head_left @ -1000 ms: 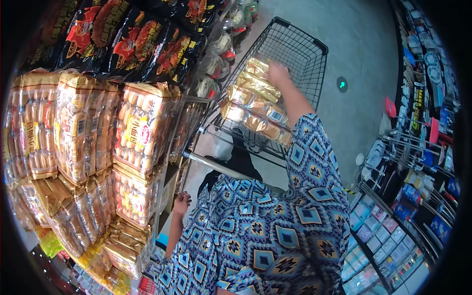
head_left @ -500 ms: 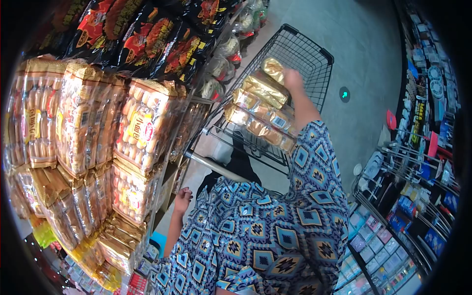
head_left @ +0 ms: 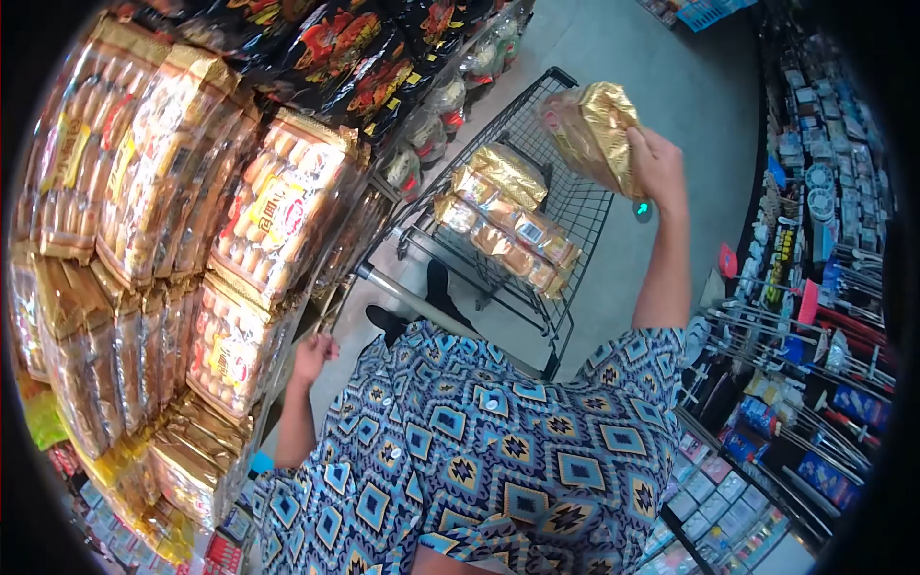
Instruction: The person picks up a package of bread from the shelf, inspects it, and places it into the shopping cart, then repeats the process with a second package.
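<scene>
My right hand (head_left: pixel 659 172) grips a bread package (head_left: pixel 585 134) by its crinkled gold end, lifted above the far right part of the shopping cart (head_left: pixel 553 81). Clear wrap shows on the package's other side. Inside the cart lie more gold-and-clear bread packs (head_left: pixel 508 230), side by side toward the handle end. My left hand (head_left: pixel 309 359) hangs near the bread shelf with its fingers loosely bent and nothing in them. Beside it stand stacked packs of small bread rolls (head_left: pixel 273 206) with yellow and red labels.
Black packages with red print (head_left: pixel 331 43) fill the shelf at upper left. Bagged goods (head_left: pixel 446 101) hang along its edge. On the right, racks hold household goods (head_left: pixel 819 192) and long-handled tools (head_left: pixel 853 345). The cart handle (head_left: pixel 412 292) crosses in front of my body.
My right hand has risen out of the cart and moved right, bringing a bread package up with it. The other packs stay in the cart. My left hand has shifted slightly left and up.
</scene>
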### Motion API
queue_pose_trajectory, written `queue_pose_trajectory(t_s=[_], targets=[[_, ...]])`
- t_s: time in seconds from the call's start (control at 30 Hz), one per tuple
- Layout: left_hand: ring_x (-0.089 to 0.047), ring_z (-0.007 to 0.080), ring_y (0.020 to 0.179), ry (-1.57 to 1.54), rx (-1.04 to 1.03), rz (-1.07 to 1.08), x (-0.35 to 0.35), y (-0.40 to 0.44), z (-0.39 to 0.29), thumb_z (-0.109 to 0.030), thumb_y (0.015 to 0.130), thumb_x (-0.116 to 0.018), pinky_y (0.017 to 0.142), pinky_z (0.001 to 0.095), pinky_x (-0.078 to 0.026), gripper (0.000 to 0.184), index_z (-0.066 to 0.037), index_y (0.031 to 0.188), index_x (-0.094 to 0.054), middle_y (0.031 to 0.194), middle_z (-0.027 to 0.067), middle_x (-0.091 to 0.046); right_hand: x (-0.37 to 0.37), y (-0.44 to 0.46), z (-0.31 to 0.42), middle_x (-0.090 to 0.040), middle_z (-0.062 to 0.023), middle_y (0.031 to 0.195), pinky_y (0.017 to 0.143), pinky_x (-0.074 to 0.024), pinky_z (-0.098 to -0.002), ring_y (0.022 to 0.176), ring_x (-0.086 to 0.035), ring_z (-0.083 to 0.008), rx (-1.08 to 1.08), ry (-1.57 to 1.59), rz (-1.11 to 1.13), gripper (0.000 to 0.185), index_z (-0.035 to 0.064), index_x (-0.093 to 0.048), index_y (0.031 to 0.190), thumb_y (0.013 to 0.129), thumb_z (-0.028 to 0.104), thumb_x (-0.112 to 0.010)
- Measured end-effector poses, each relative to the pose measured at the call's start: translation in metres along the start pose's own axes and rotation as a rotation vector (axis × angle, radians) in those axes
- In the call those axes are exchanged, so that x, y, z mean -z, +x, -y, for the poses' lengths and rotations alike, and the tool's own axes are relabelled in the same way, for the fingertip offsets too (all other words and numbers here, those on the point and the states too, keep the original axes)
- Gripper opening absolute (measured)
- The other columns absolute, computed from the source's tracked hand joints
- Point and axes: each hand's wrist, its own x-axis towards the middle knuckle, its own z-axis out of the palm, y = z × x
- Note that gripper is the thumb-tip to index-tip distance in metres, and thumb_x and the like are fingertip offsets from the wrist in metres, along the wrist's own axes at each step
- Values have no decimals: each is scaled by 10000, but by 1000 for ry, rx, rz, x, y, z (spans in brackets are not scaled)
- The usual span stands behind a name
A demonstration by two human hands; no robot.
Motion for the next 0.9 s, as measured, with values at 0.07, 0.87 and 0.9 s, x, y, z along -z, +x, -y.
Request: queue_pose_trajectory(t_s=[0.07,0.87,0.9], targets=[[-552,91,674,3,-89,83,-7,14,-43,-291,986,-489,635,238,-445,294,-28,900,-589,761,21,-617,35,-7,19,-676,-90,837,693,-483,-303,713,-626,-159,56,196,-70,273,15,-661,1020,922,254,-574],[-461,254,1265,-1125,-745,740,-47,-13,-207,-730,696,-600,1054,414,-387,1033,-23,1398,-327,1369,126,-469,38,-74,158,-601,-207,1141,846,-539,-406,962,-641,-289,-54,1708,384,344,-64,-487,1227,963,145,-414],[-459,257,1265,-1199,-815,769,-44,-30,-218,-736,677,-613,1067,431,-363,1048,-42,1406,-321,1368,122,-473,29,-83,166,-572,-228,1190,884,-525,-460,1026,-618,-330,-105,1824,369,376,-59,-462,1256,967,173,-397]])
